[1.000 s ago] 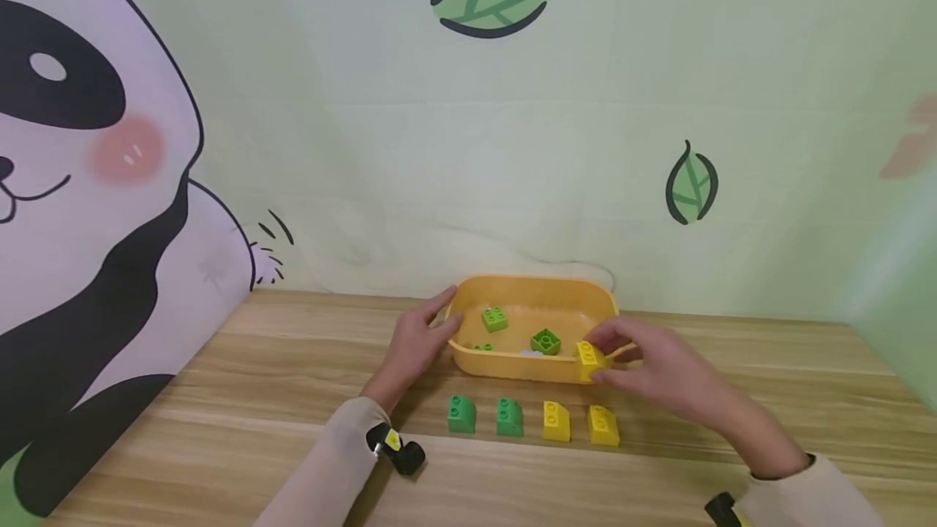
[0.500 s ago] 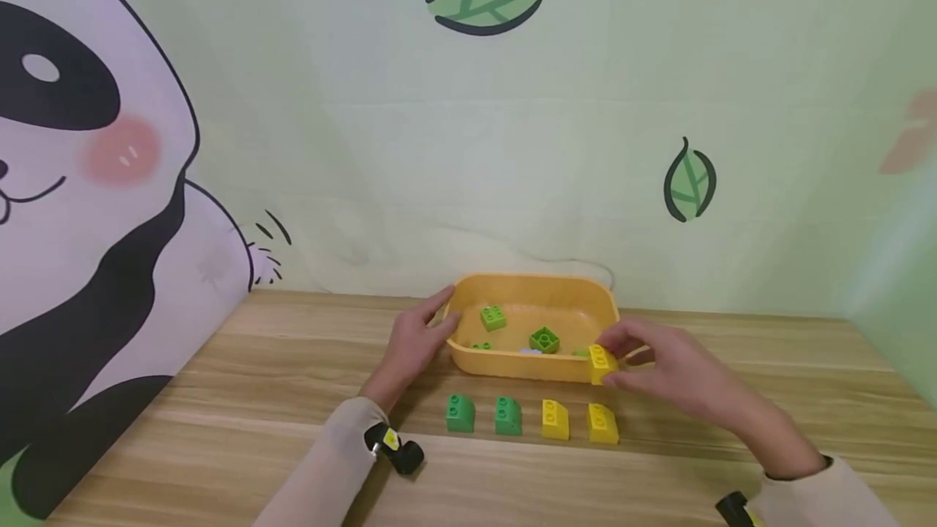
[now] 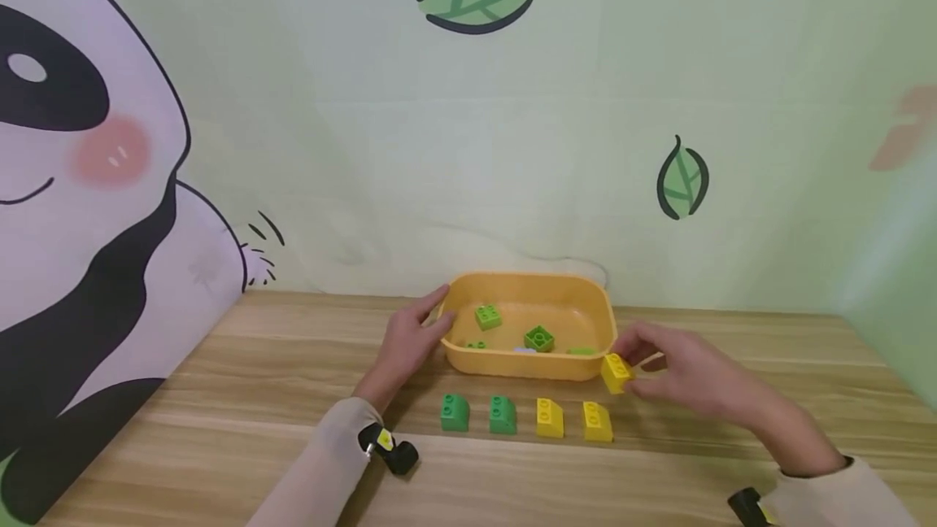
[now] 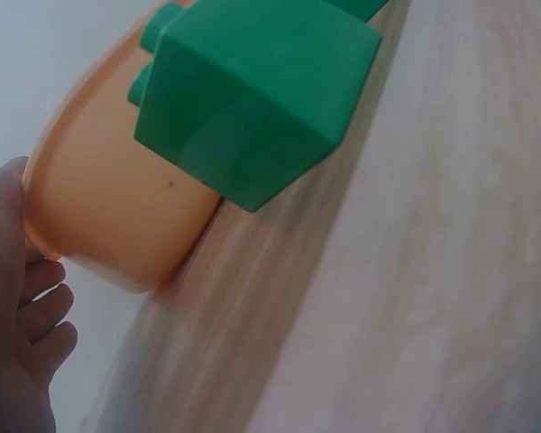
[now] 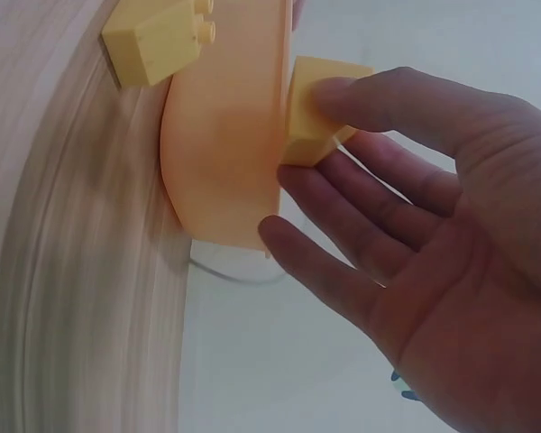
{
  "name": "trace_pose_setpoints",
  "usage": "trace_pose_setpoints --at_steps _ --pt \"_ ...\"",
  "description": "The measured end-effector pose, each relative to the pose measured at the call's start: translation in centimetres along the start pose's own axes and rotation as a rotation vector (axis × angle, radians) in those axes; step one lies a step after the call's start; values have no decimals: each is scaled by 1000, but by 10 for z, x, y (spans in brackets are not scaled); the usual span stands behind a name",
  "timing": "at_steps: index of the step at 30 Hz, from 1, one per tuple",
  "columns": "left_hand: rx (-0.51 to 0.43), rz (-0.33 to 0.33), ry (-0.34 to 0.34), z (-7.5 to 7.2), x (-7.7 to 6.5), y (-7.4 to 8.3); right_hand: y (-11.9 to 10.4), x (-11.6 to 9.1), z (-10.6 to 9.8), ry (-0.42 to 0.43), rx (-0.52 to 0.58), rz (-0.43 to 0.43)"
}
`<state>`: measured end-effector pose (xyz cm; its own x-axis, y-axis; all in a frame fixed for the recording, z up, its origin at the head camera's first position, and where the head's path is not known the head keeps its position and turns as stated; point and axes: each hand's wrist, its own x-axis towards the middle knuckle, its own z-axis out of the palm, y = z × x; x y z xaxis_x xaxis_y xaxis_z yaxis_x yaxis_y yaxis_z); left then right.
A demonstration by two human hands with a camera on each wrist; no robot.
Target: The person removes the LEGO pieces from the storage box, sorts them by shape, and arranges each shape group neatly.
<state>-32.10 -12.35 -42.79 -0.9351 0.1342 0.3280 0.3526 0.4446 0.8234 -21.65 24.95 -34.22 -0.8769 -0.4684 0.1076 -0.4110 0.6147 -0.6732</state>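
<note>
My right hand (image 3: 691,368) pinches a yellow toy brick (image 3: 616,374) between thumb and fingers, just off the front right corner of an orange plastic tub (image 3: 505,363). The right wrist view shows the thumb flat on this brick (image 5: 311,113) and the fingers behind it. At the tub's left end, my left hand (image 3: 406,340) grips the rim, its thumb over the edge. In front of the tub stands a row of slope-topped bricks: a green brick (image 3: 455,413), a second green brick (image 3: 502,415), a yellow brick (image 3: 550,418) and another yellow brick (image 3: 597,422).
Inside the tub lie a light green brick (image 3: 487,316), an upturned green brick (image 3: 539,338) and a few pieces partly hidden by the front wall. The wooden table (image 3: 293,397) meets a pale green printed backdrop (image 3: 366,145) right behind the tub.
The right hand has carried the yellow brick rightward, from in front of the tub's front wall to beside its right corner. The left hand keeps its hold on the tub.
</note>
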Motion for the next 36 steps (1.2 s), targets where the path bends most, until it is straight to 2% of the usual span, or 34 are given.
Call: trace_pose_setpoints --at_steps 7,13,22,31,36 --pt "-4 0 -3 0 -1 1 6 -4 -3 -54 -3 15" --pt "-8 -11 -1 0 -2 2 11 -4 -3 -104 -50 59" --pt "9 -13 -3 0 -2 3 19 -6 -2 -147 -58 111" --pt "-1 -9 -3 0 -2 3 27 -9 -1 -189 -58 57" --pt "-1 -8 -5 -1 -2 3 28 -10 0 -227 -39 72"
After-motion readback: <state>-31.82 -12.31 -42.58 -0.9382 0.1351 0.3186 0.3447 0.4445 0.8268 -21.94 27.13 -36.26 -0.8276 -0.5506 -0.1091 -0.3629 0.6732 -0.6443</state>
